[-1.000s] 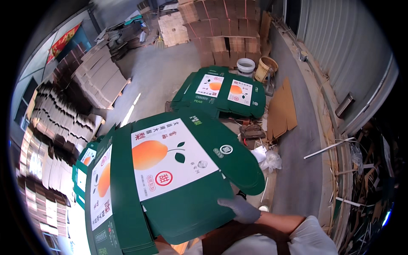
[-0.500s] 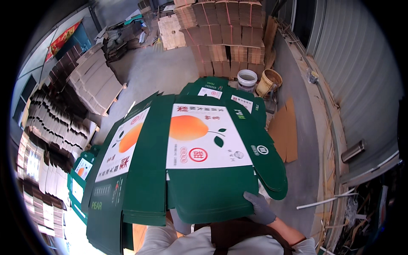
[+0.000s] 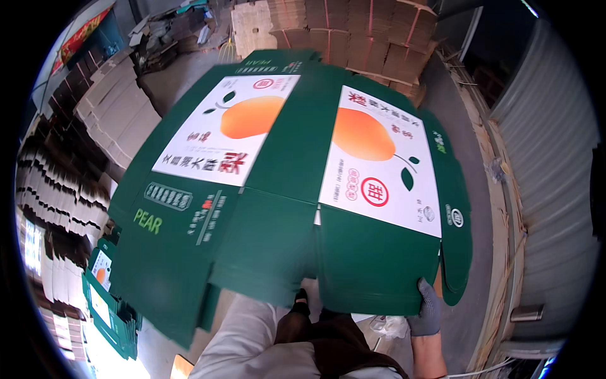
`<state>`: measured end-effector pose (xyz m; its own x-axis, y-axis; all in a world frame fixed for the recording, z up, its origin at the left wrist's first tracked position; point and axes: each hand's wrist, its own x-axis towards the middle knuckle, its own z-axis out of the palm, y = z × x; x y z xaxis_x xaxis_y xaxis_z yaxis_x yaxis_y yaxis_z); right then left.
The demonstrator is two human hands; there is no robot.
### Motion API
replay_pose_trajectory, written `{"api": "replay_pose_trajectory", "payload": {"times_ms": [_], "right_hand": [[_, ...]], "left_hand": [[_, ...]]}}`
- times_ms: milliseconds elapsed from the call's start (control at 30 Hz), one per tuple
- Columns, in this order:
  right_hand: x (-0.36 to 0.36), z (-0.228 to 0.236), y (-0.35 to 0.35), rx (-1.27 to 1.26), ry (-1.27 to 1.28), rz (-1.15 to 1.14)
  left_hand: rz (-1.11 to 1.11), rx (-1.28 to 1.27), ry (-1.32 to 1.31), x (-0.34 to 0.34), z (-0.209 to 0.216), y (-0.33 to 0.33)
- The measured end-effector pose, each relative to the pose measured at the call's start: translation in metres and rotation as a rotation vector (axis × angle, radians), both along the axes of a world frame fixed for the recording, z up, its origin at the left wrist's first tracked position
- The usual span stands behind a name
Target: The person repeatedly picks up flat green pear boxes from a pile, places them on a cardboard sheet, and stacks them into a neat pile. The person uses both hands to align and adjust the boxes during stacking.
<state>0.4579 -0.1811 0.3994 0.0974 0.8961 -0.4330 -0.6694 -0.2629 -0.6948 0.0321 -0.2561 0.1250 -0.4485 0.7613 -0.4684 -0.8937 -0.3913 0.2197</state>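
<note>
A large flattened green pear carton [image 3: 271,215] spans the middle of the head view, held up in front of me. Two white panels with orange pear pictures and a green flap with light lettering face up. My right hand [image 3: 427,309], in a grey glove, is closed round the near right edge, its thumb on top and its other fingers hidden below. My left sleeve [image 3: 237,335] runs under the near left side. The carton hides my left hand completely. Layered edges show at the right, but I cannot tell how many sheets are held.
Strapped stacks of brown cardboard [image 3: 353,31] stand at the back. Leaning piles of cardboard [image 3: 113,104] line the left, with more green cartons [image 3: 110,303] low beside them. A corrugated wall [image 3: 555,170] runs along the right. A metal cylinder [image 3: 527,313] lies near its base.
The green carton has come up closer and spread across more of the view, now covering the buckets and the green cartons beyond. My right hand has moved right with its edge.
</note>
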Motion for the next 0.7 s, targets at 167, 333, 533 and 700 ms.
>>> {"api": "replay_pose_trajectory", "payload": {"times_ms": [167, 333, 533, 700], "right_hand": [[0.03, -0.13, 0.163, -0.169, -0.167, 0.041], [0.092, -0.408, 0.32, -0.238, -0.123, 0.081], [0.15, -0.71, 0.451, -0.561, -0.182, 0.093], [0.109, -0.795, 0.443, -0.554, -0.038, 0.089]], "left_hand": [[-0.047, 0.037, -0.064, -0.005, -0.067, 0.152], [-0.078, 0.032, -0.108, -0.033, -0.201, 0.288], [-0.578, -0.734, 0.12, -0.046, -0.444, 0.395], [-0.449, -0.773, 0.218, -0.068, -0.516, 0.44]]}}
